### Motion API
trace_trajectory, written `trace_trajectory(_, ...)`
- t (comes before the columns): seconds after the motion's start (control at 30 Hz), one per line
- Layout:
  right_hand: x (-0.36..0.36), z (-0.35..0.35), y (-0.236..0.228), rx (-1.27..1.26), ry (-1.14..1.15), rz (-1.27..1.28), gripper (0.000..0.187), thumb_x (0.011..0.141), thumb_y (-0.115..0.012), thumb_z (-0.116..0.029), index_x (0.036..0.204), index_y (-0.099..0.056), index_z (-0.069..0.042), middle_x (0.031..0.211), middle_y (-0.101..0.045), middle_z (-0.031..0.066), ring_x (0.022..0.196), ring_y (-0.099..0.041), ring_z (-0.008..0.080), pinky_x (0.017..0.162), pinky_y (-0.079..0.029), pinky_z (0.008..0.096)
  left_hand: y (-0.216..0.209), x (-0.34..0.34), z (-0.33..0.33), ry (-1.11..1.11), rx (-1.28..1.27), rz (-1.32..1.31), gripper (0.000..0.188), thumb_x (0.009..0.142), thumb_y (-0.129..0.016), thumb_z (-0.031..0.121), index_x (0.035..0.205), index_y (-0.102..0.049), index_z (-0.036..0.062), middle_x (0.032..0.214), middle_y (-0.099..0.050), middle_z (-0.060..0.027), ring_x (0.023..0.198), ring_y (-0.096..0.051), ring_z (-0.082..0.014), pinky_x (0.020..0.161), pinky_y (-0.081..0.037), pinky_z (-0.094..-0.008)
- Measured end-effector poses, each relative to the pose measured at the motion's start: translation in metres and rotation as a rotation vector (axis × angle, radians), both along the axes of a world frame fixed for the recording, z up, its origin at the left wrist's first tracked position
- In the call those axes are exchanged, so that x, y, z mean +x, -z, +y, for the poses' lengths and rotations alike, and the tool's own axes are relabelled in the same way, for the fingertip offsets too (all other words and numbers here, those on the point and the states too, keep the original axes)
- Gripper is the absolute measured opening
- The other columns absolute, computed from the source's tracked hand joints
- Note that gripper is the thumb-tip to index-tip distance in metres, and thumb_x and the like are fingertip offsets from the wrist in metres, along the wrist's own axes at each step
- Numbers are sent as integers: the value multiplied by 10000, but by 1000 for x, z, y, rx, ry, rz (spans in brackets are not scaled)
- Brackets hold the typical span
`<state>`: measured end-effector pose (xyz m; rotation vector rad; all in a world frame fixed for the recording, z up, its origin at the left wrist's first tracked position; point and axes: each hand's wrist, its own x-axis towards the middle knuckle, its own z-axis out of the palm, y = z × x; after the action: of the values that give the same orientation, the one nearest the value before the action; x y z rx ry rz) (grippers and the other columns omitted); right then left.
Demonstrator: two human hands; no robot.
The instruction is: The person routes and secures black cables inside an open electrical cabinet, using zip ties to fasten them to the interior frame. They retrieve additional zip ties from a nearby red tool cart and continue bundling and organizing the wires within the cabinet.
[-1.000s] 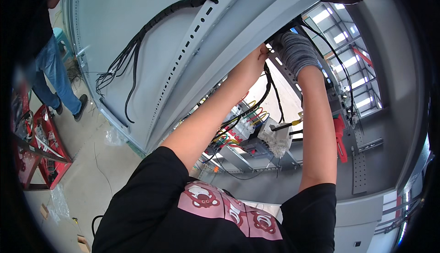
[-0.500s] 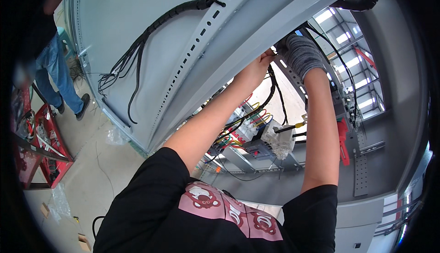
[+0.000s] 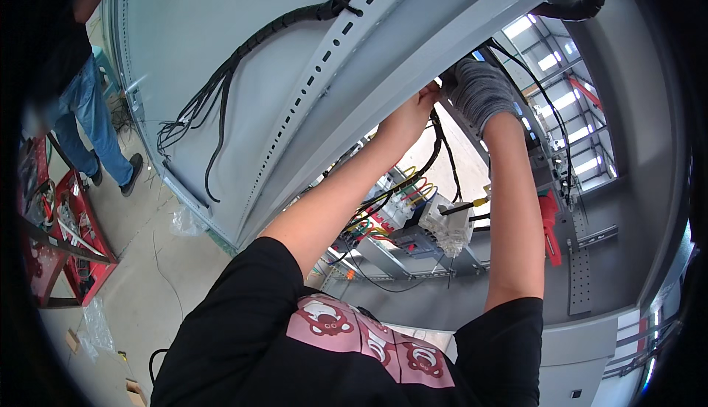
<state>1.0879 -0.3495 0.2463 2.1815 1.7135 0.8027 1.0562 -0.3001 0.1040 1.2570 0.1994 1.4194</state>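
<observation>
Both of my arms reach up into a grey metal cabinet [image 3: 402, 75]. My left hand [image 3: 414, 112] is bare, its fingers pinched together beside a steel rail; whatever is between them is too small to make out. Just to its right is my right hand [image 3: 479, 91] in a grey knitted glove, the fingertips turned away and dark, so their grip is hidden. The two hands nearly touch. Below the left fingers hangs a black wire bundle [image 3: 437, 138]. Lower between my forearms are breakers [image 3: 414, 239] with coloured wires and a clear-wrapped white part [image 3: 450, 230].
A black wrapped cable harness [image 3: 284, 27] runs along the left panel, its loose ends hanging. Red-handled pliers [image 3: 549, 222] hang right of my right forearm. At far left a person in jeans [image 3: 96, 123] stands near a red tool cart [image 3: 85, 237]. Plastic bags [image 3: 188, 221] lie on the floor.
My gloved right hand has shifted slightly left and down, closer to my left fingers. The left hand has barely moved.
</observation>
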Motion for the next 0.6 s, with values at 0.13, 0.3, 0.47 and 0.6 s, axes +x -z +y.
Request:
trace_trajectory(0.13, -6, -22, 7, -10, 35, -117, 185, 696, -622, -143, 869, -678, -109, 883, -662, 146, 871, -638, 294, 777, -490, 407, 0, 8, -20, 25, -10, -101, 167, 792, -576, -86, 934, -560, 0, 776, -606, -70, 692, -587, -136, 652, -478, -253)
trace_trajectory(0.3, -15, -17, 41, 64, -71, -202, 220, 685, -635, -162, 901, -642, -121, 899, -637, 102, 905, -603, 291, 846, -443, 454, 10, -3, -19, -266, 71, -73, 320, 714, -618, -117, 1002, -561, 9, 984, -554, -85, 800, -589, -186, 655, -489, -258)
trace_trajectory(0.47, -6, -28, 73, 180, -243, -353, 148, 702, -583, -178, 806, -642, -92, 782, -612, 93, 827, -588, 244, 826, -417, 445, 37, 0, -11, -380, 294, 56, 348, 663, -586, -133, 990, -543, -21, 1016, -551, -147, 853, -594, -319, 690, -502, -344)
trace_trajectory(0.6, -12, -33, 82, 216, -234, -260, 132, 715, -563, -151, 801, -622, -69, 782, -605, 103, 782, -592, 243, 724, -435, 412, 25, -5, -13, -427, 316, 70, 253, 705, -628, -3, 946, -559, 28, 903, -554, -133, 839, -590, -326, 728, -471, -342)
